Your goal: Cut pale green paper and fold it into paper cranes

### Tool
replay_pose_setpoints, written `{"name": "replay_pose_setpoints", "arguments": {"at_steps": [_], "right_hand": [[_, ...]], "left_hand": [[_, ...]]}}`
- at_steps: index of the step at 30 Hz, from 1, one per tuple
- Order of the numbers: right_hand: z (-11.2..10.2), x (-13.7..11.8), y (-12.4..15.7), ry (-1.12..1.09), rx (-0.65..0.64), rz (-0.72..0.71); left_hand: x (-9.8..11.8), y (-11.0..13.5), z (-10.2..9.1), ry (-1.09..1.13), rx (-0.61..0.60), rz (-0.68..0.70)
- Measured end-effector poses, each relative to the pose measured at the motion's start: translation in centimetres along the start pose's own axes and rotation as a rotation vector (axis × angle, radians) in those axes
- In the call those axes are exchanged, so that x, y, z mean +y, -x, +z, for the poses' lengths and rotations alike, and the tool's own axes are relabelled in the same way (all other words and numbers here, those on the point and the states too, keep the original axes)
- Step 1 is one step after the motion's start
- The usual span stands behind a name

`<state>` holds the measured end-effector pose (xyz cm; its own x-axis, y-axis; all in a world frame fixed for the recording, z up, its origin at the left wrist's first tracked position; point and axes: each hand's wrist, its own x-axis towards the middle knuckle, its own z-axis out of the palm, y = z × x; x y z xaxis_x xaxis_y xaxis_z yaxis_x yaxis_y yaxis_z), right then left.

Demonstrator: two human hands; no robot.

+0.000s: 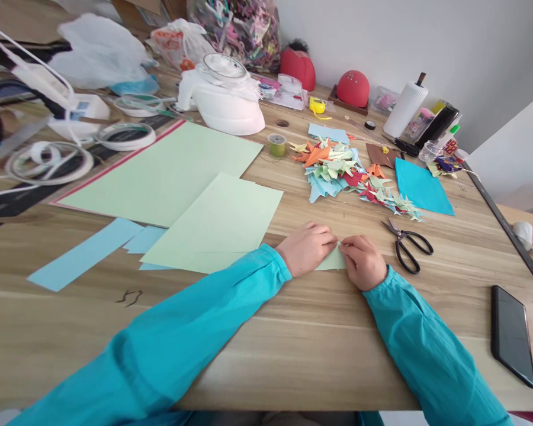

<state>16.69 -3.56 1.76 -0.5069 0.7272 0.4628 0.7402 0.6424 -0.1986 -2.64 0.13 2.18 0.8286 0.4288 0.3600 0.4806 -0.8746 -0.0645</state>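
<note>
A small piece of pale green paper (333,260) lies on the table between my hands, partly covered by them. My left hand (308,248) rests on its left side, with the fingertips pressed together at its upper edge. From the other side my right hand (363,260) pinches the paper near the same top point. Larger pale green sheets (222,222) lie left of my left hand. To the right of my right hand are black-handled scissors (406,242), lying partly spread. A pile of folded paper stars and cranes (337,168) sits beyond my hands.
Light blue paper strips (86,254) lie at the left, near coiled white cable (53,165). A thread spool (277,145) stands behind the sheets. A bright blue sheet (424,186) lies right of the pile. A phone (513,334) is near the right edge.
</note>
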Motion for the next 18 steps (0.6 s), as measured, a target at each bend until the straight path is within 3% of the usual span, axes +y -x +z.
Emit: {"name": "replay_pose_setpoints", "arguments": {"at_steps": [12, 18], "right_hand": [[-0.7, -0.6, -0.1, 0.131, -0.052, 0.031], [-0.2, -1.6, -0.2, 0.367, -0.099, 0.023]], "left_hand": [[0.1, 0.4, -1.3, 0.066, -0.064, 0.014], [0.9, 0.1, -1.1, 0.005, -0.062, -0.019]]}}
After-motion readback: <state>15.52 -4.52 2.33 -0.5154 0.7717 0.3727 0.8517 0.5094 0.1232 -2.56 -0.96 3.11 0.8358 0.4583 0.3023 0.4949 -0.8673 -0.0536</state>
